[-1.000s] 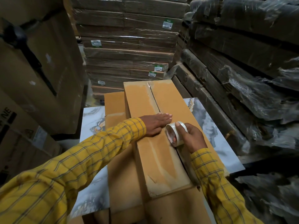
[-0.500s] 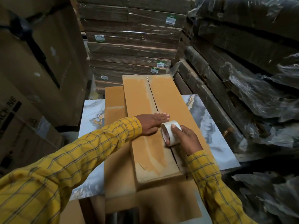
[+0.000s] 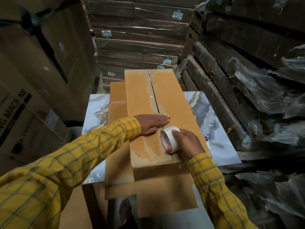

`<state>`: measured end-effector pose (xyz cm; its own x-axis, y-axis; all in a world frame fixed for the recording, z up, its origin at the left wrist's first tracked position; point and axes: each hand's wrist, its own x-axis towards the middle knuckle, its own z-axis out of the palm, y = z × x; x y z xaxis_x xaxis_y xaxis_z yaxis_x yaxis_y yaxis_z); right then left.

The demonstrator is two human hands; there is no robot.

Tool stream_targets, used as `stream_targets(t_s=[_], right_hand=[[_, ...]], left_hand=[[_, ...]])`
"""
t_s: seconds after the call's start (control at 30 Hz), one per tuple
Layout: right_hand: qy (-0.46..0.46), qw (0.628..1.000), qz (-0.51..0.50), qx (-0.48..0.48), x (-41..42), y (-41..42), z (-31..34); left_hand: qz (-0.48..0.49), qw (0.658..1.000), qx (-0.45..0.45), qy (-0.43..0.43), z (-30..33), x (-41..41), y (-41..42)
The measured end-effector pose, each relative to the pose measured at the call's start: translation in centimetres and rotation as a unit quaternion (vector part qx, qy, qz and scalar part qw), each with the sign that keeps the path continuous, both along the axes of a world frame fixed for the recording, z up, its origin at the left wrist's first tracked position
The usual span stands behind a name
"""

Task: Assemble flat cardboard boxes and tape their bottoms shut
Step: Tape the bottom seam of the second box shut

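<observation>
The left hand lay flat, fingers straight, pressing on the cardboard box across its taped centre seam. Just right of it, the right hand curled its fingers and thumb round the tape roll, which stood on edge on the seam near the box's near end. The box lay on flat cardboard sheets on a marbled table; wrapped cardboard bundles were stacked on the right.
</observation>
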<state>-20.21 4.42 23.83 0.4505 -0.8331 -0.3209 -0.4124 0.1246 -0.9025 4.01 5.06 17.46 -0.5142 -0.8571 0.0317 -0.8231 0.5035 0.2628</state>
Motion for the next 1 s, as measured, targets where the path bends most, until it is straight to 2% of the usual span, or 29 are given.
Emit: stream_targets(t_s=[0.03,0.1,0.2,0.33,0.53,0.67,0.87,1.0], right_hand=[[0.046,0.999,0.010,-0.026,-0.2,-0.2,-0.1],[0.077,0.996,0.014,-0.051,-0.6,-0.2,0.3],[0.024,0.999,0.012,-0.021,-1.3,0.8,1.5],[-0.054,0.998,0.020,0.040,-2.7,2.9,2.9],[0.038,0.999,0.026,-0.020,-3.9,3.2,3.1],[-0.028,0.999,0.044,0.006,-4.7,4.7,3.7],[0.002,0.999,0.038,-0.021,-5.7,5.7,3.4],[0.019,0.998,0.063,0.018,-6.7,6.4,4.0]], left_hand=[[0.002,1.000,0.000,-0.007,0.1,0.0,0.0],[0.016,1.000,0.011,-0.022,0.6,-0.3,0.0],[0.036,0.999,0.009,-0.032,1.1,-1.8,0.7],[0.024,1.000,0.005,0.000,0.3,-3.9,2.8],[0.029,0.999,0.022,-0.014,0.7,-4.1,3.2],[0.023,1.000,0.007,-0.002,0.7,-5.5,4.0],[0.016,1.000,0.014,0.009,-0.2,-6.4,5.4],[0.006,1.000,0.011,-0.012,-0.1,-6.2,5.3]])
